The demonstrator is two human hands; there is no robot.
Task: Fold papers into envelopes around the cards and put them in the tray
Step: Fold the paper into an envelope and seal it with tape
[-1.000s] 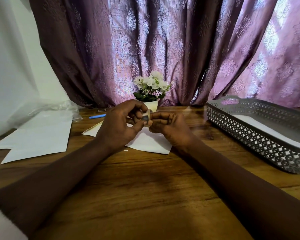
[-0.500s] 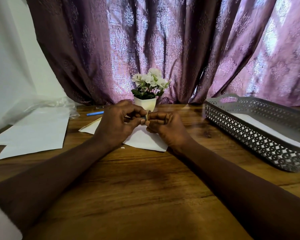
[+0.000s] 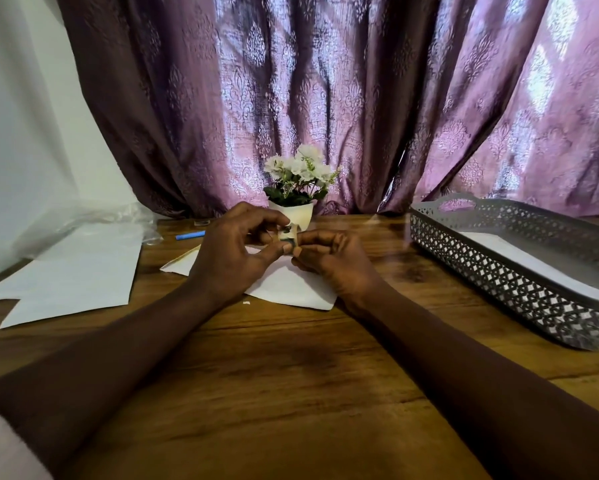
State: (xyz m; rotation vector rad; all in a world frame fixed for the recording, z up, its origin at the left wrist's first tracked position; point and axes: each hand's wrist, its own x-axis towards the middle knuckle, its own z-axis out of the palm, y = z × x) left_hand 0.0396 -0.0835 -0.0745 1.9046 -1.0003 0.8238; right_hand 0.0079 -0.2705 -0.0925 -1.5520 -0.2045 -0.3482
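Observation:
My left hand [image 3: 232,258] and my right hand [image 3: 329,261] meet above a folded white paper [image 3: 291,289] that lies on the wooden table. Between their fingertips is a small roll of tape [image 3: 288,235]. The left thumb and fingers grip the roll, and the right thumb and forefinger pinch its lower edge. A cream edge [image 3: 183,261], possibly a card, shows under the paper's left corner. The grey lattice tray [image 3: 498,271] stands to the right with a white paper [image 3: 533,261] lying inside it.
A stack of white sheets [image 3: 76,271] lies at the left beside crumpled clear plastic [image 3: 83,216]. A blue pen [image 3: 189,234] and a white flower pot [image 3: 298,216] sit behind my hands, against the purple curtain. A tiny paper scrap [image 3: 246,302] lies near the folded paper.
Both hands stay together over the folded paper. The tape roll has turned a little between the fingers.

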